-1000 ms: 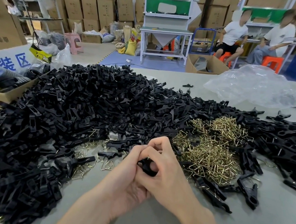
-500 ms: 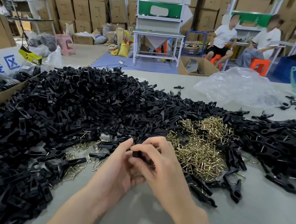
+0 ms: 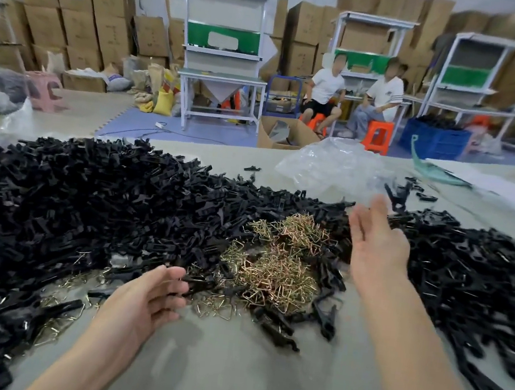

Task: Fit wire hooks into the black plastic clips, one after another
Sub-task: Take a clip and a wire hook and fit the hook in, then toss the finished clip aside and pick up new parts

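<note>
Left of the left hand: a large heap of black plastic clips (image 3: 62, 202) covers the desk (image 3: 225, 377) from its near edge to its far side. Some loose brass-coloured hooks (image 3: 63, 319) lie at the heap's near margin, just beside the left wrist.

Left hand (image 3: 147, 301): low over the desk, palm turned inward, fingers loosely curled. It holds nothing. The fingertips are at the near-left edge of the hook pile; contact cannot be confirmed.

Between the hands: a tangled pile of wire hooks (image 3: 280, 263), ringed by clips, with several clips lying singly on its near side.

Right hand (image 3: 374, 246): raised and extended forward, well apart from the left hand, fingers straight and spread, palm facing left. It grips nothing. A single clip (image 3: 397, 195), blurred, shows just beyond its fingertips; whether it rests on the desk cannot be told.

Right of the right hand: a second heap of clips (image 3: 473, 288), with metal glints among them, runs to the near right.

Beyond the right hand: a crumpled clear plastic bag (image 3: 331, 168) lies on the desk.
</note>
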A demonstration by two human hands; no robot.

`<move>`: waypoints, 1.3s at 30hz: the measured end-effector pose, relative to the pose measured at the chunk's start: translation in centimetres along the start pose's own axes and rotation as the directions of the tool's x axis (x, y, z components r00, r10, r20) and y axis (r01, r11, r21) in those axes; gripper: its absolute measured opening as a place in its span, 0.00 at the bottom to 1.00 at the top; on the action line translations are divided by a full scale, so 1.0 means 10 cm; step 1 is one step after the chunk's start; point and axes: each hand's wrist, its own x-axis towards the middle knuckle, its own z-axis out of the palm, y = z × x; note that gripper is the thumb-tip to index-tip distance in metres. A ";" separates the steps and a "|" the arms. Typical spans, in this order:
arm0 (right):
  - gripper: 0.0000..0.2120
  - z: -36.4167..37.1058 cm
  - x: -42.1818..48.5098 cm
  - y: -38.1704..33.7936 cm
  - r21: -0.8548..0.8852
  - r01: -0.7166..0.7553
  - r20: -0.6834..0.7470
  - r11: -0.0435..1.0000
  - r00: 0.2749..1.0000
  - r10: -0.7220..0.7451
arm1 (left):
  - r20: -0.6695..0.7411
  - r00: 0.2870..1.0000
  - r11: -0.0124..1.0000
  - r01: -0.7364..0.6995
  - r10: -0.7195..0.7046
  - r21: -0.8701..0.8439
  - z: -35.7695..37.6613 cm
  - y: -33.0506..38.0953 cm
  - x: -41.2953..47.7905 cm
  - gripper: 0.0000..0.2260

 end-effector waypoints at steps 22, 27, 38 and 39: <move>0.15 0.15 -1.12 1.66 -0.635 0.177 0.579 0.752 0.753 0.311 | -0.116 0.740 -0.003 0.157 0.662 0.988 -0.70 0.19 0.25 0.17; 0.14 0.16 -1.08 1.69 -0.631 0.130 0.540 0.765 0.782 0.312 | -0.064 0.757 -0.029 0.108 0.650 0.994 -0.71 0.22 0.25 0.12; 0.17 0.16 -1.08 1.72 -0.644 0.139 0.541 0.752 0.778 0.320 | -0.110 0.747 -0.017 0.160 0.656 0.987 -0.68 0.22 0.19 0.12; 0.17 0.16 -1.07 1.72 -0.646 0.140 0.541 0.751 0.778 0.320 | -0.117 0.730 0.013 0.146 0.673 0.989 -0.68 0.23 0.20 0.13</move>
